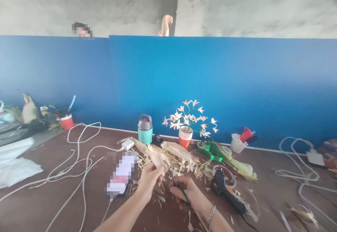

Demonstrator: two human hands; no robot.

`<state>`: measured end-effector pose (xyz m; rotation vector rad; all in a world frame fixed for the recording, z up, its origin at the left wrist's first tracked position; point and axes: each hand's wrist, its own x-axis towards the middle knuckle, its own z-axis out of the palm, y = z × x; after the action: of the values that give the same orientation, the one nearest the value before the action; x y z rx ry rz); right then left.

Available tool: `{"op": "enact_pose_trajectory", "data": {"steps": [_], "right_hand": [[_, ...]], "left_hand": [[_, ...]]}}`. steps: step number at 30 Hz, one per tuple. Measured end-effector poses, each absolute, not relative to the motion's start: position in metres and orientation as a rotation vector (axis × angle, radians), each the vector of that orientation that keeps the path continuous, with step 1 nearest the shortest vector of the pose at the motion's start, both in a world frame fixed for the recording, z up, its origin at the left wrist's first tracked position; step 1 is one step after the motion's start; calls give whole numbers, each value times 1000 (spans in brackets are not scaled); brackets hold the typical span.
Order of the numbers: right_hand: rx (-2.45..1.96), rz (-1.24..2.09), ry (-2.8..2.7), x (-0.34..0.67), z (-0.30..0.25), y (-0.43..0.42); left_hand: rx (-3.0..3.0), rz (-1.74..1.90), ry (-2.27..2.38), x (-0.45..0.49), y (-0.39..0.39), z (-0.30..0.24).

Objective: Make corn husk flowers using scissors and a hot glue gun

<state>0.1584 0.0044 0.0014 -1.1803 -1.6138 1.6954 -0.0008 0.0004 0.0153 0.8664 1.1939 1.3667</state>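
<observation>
My left hand [149, 178] pinches a pale dried husk piece [158, 159] just above the brown table [42, 204]. My right hand [185, 191] grips black-handled scissors [177, 184], blades pointing up-left toward the husk. A heap of dried husks and small husk flowers [175, 154] lies right behind both hands. A black glue gun [223, 190] rests on the table just right of my right hand. A phone [121, 174] lies to the left of my left hand.
An orange cup with husk flowers [185, 135], a teal flask [145, 129], green ribbon [209, 149] and a stalk bundle [237, 163] stand along the blue partition [210, 84]. White cables [79, 161] loop at left and right. Another person's raised arm [165, 25] shows behind the partition.
</observation>
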Motion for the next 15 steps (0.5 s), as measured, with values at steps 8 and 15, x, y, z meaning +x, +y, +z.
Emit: {"op": "enact_pose_trajectory", "data": {"steps": [8,15], "right_hand": [[-1159,1701,-1640,158,3,5],[-1180,1674,-1648,157,0,5]], "left_hand": [[824,1382,1212,1,0,18],[888,1360,1214,0,0,14]]}}
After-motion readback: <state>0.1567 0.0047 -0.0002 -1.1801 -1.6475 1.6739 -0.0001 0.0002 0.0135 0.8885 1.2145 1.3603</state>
